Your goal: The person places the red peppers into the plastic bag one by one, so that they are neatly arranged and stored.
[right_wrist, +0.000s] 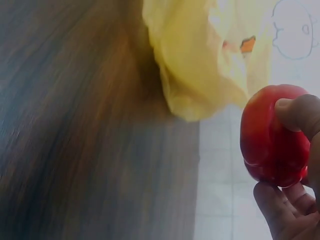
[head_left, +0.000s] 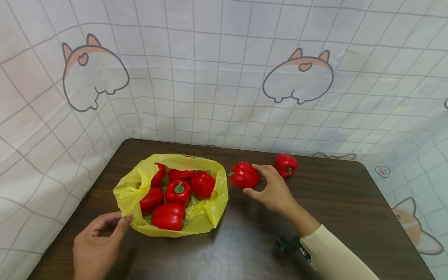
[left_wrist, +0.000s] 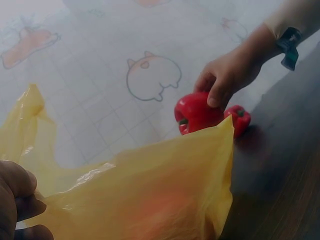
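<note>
A yellow plastic bag (head_left: 206, 217) lies open on the dark table, with several red bell peppers (head_left: 178, 191) inside. My left hand (head_left: 98, 243) pinches the bag's near-left rim between thumb and fingers; the left wrist view shows these fingers (left_wrist: 17, 182) at the bag's edge. To the right of the bag, my right hand (head_left: 274, 190) grips a red bell pepper (head_left: 244, 175), its green stem turned towards the bag. In the right wrist view the thumb presses one side of this pepper (right_wrist: 270, 135) and fingers are under it.
Another red bell pepper (head_left: 285, 165) rests on the table (head_left: 336, 194) behind my right hand. A white grid-patterned cloth (head_left: 217, 77) with corgi drawings hangs along the table's back and sides. A dark strap (head_left: 292, 245) sits at my right wrist.
</note>
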`<action>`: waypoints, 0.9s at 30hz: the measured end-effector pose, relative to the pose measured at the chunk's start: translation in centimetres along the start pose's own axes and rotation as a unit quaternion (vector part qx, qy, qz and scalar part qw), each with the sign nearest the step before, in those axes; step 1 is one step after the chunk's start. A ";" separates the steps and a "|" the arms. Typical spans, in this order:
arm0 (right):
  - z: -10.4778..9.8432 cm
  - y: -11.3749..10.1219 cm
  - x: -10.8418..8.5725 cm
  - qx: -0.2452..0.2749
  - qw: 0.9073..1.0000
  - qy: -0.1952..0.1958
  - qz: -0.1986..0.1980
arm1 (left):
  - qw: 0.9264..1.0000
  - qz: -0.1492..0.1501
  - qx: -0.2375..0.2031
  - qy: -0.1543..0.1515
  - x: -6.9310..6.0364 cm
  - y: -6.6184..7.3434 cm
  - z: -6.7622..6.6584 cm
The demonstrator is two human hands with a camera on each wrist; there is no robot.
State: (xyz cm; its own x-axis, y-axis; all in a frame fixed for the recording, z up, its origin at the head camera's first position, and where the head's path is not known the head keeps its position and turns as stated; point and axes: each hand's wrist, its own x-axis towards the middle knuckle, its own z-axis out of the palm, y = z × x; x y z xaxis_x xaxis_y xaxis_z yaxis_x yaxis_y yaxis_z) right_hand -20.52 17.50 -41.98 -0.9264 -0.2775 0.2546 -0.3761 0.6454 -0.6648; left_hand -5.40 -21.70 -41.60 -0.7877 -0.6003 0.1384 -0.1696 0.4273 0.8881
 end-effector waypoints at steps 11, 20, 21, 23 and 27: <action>1.2 -3.0 0.1 0.034 0.998 -0.029 -0.039 | 1.000 -0.011 0.001 0.004 0.1 -0.3 -0.1; 2.7 -4.7 0.5 0.027 0.995 -0.069 -0.070 | 1.000 -0.011 -0.009 0.007 0.1 -0.3 -0.1; 2.9 -4.9 0.5 0.024 0.994 -0.073 -0.073 | 1.000 -0.011 -0.009 0.007 0.1 -0.3 -0.1; 3.3 -5.2 0.5 0.022 0.993 -0.084 -0.077 | 1.000 -0.012 -0.009 0.007 0.1 -0.3 -0.1; 4.0 -5.9 0.6 0.024 0.991 -0.107 -0.079 | 1.000 -0.011 -0.009 0.008 0.1 -0.4 -0.1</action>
State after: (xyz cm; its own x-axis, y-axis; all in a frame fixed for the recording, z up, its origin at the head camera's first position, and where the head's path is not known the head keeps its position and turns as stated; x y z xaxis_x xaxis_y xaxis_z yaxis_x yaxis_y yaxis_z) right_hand -18.78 10.67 -40.71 -0.8283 -0.5204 0.2077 -0.5105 0.5480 -0.6626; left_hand -5.36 -21.95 -41.91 -0.7738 -0.6209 0.1250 -0.1772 0.4018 0.8984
